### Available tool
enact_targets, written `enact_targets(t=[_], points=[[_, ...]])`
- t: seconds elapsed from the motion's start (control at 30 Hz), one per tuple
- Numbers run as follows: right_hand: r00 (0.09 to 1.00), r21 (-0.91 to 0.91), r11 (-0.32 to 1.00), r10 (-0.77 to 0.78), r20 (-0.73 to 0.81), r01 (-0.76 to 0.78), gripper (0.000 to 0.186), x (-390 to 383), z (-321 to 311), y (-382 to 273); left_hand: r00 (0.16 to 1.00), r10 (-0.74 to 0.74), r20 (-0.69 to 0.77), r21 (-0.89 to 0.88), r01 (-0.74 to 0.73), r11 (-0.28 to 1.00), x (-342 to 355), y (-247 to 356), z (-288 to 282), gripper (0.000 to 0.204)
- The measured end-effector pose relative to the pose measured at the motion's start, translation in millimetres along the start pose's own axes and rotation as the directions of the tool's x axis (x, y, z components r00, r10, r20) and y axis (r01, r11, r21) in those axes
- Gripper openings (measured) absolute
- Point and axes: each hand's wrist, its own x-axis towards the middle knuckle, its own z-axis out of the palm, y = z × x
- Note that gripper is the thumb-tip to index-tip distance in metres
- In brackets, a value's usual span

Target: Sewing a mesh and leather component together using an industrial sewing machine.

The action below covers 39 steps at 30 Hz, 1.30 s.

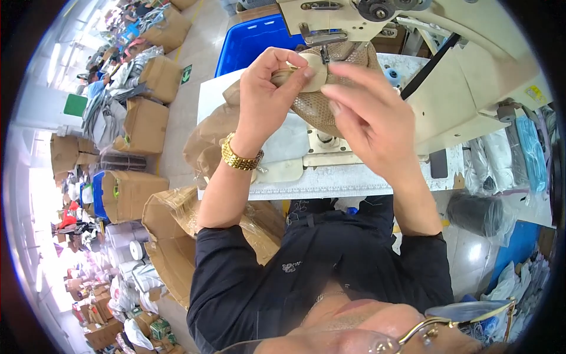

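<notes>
My left hand (pixel 272 94), with a gold watch on its wrist, pinches a pale beige fabric piece (pixel 316 75) between thumb and fingers. That piece lies against a tan mesh bag-like item (pixel 314 110) under the needle area (pixel 325 54) of a cream sewing machine (pixel 460 88). Close to the needle on the other side is my right hand (pixel 374 118), its fingers stretched and apart, slightly blurred. Its fingertips are beside the beige piece; whether they touch it I cannot tell. More tan fabric (pixel 212 138) hangs to the left of my left hand.
A white worktable (pixel 354 187) lies below the machine, a blue bin (pixel 253 38) behind it. To the left, an open cardboard box (pixel 168 230) stands by the table. Plastic-wrapped bundles (pixel 501 156) lie at right. More boxes (pixel 144 127) line the floor.
</notes>
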Motion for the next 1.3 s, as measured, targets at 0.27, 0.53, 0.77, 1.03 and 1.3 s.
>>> enact_targets(t=[0.27, 0.53, 0.77, 1.03, 1.3], points=[[0.932, 0.174, 0.918, 0.362, 0.001, -0.356, 0.015, -3.2, 11.8, 31.5, 0.996, 0.066, -0.065, 0.098, -0.060, 0.993, 2.0, 3.5, 10.4, 0.010], [0.825, 0.482, 0.718, 0.565, 0.018, -0.502, 0.017, 16.5, 16.1, 40.2, 0.988, 0.066, -0.142, 0.025, -0.063, 0.998, 4.4, 0.1, 18.2, 0.011], [0.832, 0.368, 0.771, 0.554, 0.015, -0.520, 0.025, 8.3, 19.8, 53.4, 0.977, 0.103, -0.187, 0.097, -0.086, 0.992, 2.8, -5.3, 21.1, 0.010], [0.825, 0.374, 0.759, 0.564, 0.031, -0.533, 0.023, 3.7, 20.0, 56.4, 0.965, 0.138, -0.224, 0.139, -0.108, 0.984, 2.7, -2.2, 24.6, 0.009], [0.884, 0.380, 0.811, 0.466, 0.043, -0.446, 0.019, -7.1, 18.0, 54.6, 0.922, 0.386, 0.044, 0.619, -0.328, 0.714, 13.5, 5.6, -1.8, 0.016]])
